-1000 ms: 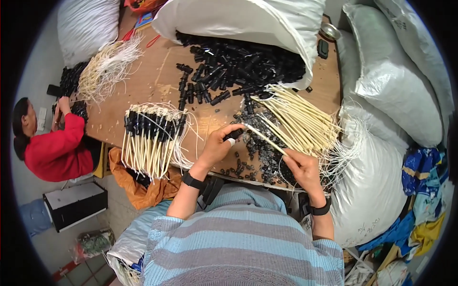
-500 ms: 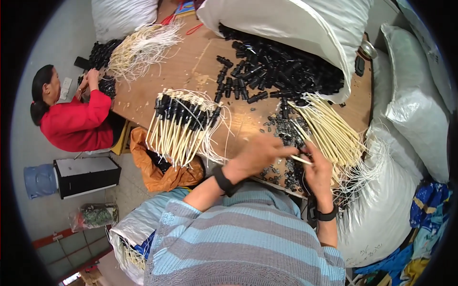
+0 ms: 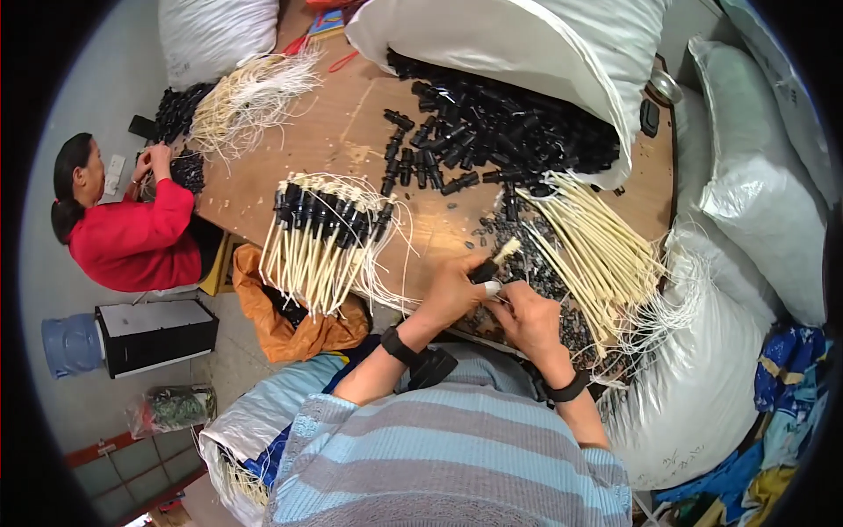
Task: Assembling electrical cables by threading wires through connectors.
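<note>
Right hand (image 3: 531, 321) has swung left to meet the left hand (image 3: 450, 292), whose fingers wrap one black tube (image 3: 482, 270) above the table (image 3: 250, 198). The tube's long axis slants away and rightward, its one cream tip (image 3: 507, 250) pointing that way. Whether the right fingers pinch anything, I cannot tell. Two stick bundles flank them: a black-capped bundle (image 3: 320, 233) left, a plain bundle (image 3: 601, 255) right.

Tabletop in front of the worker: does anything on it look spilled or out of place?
Yes: small dark bits lie scattered loose beside the pale sticks, looking spilled because no container holds them. Black tubes spread from the open white sack onto the table, though perhaps deliberately.
</note>
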Demonstrator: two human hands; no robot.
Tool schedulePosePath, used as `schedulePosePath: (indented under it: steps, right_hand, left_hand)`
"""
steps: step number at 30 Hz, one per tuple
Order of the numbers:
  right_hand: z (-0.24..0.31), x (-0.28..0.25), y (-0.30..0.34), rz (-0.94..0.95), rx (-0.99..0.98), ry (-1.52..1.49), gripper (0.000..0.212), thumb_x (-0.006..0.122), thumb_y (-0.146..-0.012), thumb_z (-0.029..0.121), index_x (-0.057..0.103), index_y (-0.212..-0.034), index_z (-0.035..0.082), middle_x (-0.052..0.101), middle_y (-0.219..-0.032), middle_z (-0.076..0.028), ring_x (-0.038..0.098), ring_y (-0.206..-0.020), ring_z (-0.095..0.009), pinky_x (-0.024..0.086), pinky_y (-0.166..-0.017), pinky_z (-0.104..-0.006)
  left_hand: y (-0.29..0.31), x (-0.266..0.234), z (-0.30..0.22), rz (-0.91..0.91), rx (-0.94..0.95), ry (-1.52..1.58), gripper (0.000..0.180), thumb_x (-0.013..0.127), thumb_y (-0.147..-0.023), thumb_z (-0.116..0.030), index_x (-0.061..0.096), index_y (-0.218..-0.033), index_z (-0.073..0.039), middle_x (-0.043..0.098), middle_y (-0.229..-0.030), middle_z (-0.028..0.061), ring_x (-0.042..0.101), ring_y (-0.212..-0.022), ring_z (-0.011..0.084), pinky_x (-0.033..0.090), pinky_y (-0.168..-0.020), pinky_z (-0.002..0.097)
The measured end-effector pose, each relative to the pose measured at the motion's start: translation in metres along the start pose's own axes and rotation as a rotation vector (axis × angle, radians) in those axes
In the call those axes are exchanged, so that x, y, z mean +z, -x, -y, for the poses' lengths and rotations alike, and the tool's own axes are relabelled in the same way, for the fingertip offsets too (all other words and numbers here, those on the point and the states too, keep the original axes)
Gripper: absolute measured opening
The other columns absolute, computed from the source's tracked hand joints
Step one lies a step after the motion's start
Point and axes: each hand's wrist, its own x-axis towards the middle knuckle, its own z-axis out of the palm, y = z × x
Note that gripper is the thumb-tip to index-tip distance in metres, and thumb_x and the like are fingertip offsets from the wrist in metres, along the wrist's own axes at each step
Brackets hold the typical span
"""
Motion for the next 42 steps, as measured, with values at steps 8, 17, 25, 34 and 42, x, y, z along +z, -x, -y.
schedulePosePath:
  steps: [8, 17, 25, 34, 42]
  right_hand:
    - [-0.006, -0.003, 0.004, -0.131, 0.1, -0.061, 0.011, 0.065, -0.084, 0.016, 0.07, -0.088, 0.007, 0.066, -0.07, -0.009, 0.064, -0.058, -0.026, 0.047, -0.048, -0.0345]
    - [-0.01, -0.003, -0.001, -0.137, 0.147, -0.116, 0.012, 0.066, -0.082, 0.011, 0.071, -0.091, 0.005, 0.067, -0.075, -0.012, 0.066, -0.061, -0.028, 0.049, -0.053, -0.0332]
    - [-0.013, 0.003, 0.001, -0.16, 0.136, -0.158, 0.011, 0.066, -0.082, 0.015, 0.072, -0.087, 0.008, 0.066, -0.069, -0.009, 0.064, -0.056, -0.028, 0.047, -0.049, -0.0352]
    - [-0.014, -0.004, 0.003, -0.084, 0.176, -0.189, 0.011, 0.066, -0.081, 0.014, 0.072, -0.088, 0.008, 0.064, -0.066, -0.013, 0.064, -0.056, -0.029, 0.048, -0.049, -0.0365]
    - [-0.007, 0.003, 0.006, -0.083, 0.243, -0.228, 0.01, 0.063, -0.086, 0.01, 0.065, -0.093, 0.003, 0.064, -0.068, -0.014, 0.064, -0.059, -0.029, 0.049, -0.053, -0.0361]
  left_hand:
    - [0.001, -0.01, 0.001, -0.044, 0.365, -0.623, 0.033, 0.06, -0.072, 0.005, 0.064, -0.105, -0.002, 0.063, -0.087, 0.0106, 0.061, -0.085, 0.0241, 0.047, -0.076, 0.034]
    - [0.004, -0.007, 0.001, -0.009, 0.431, -0.795, 0.042, 0.054, -0.07, 0.006, 0.063, -0.11, -0.002, 0.062, -0.093, 0.0168, 0.058, -0.092, 0.0375, 0.046, -0.082, 0.0427]
    - [0.002, -0.008, 0.001, 0.078, 0.369, -0.777, 0.043, 0.054, -0.071, 0.006, 0.062, -0.112, -0.002, 0.063, -0.097, 0.017, 0.059, -0.094, 0.0372, 0.047, -0.082, 0.0418]
    - [0.005, -0.005, 0.001, 0.095, 0.367, -0.778, 0.042, 0.053, -0.071, 0.008, 0.062, -0.112, -0.002, 0.063, -0.1, 0.0172, 0.059, -0.097, 0.0369, 0.047, -0.083, 0.0412]
    - [0.006, 0.0, -0.001, 0.16, 0.29, -0.738, 0.052, 0.051, -0.072, 0.007, 0.054, -0.122, -0.004, 0.063, -0.104, 0.0203, 0.059, -0.097, 0.0387, 0.047, -0.084, 0.0426]
